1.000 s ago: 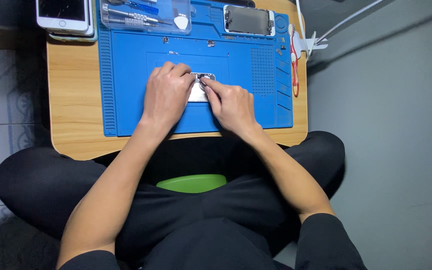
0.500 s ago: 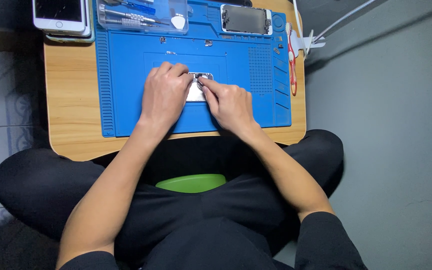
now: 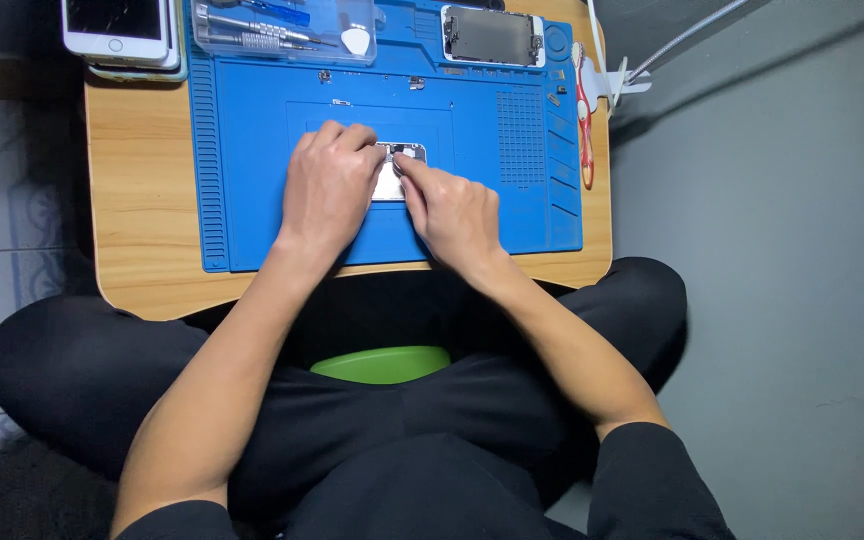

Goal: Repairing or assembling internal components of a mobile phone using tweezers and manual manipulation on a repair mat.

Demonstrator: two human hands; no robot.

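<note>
While the person sits cross-legged at a low table, these are the things that matter, biggest first.

Table [image 3: 142, 250]: wooden, across the lap; best kept level so the small parts stay put.
Mat [image 3: 252, 180]: blue, ridged at the rim, covers most of the table; the work belongs in its flat centre field.
Left hand [image 3: 327, 185]: lies palm down on the mat, fingers curled together over the left edge of the phone, pinning it; a steady, flat press looks right here.
Right hand [image 3: 452, 210]: fingers bunched, the fingertips meeting at the phone's top end; whether they pinch a part or a tool I cannot tell. Light, small moves seem wise.
Tool box [image 3: 282, 28]: clear, at the mat's far edge, drivers and a white pick inside, within reach.
Spare phone [image 3: 117, 28]: white, at the table's far left corner, well apart.
Screen part [image 3: 492, 35]: far edge, right of the box.
Phone [image 3: 392, 180]: silver, opened, mid-mat between both hands, mostly covered.
Tweezers [image 3: 584, 120]: red, at the mat's right rim.
</note>
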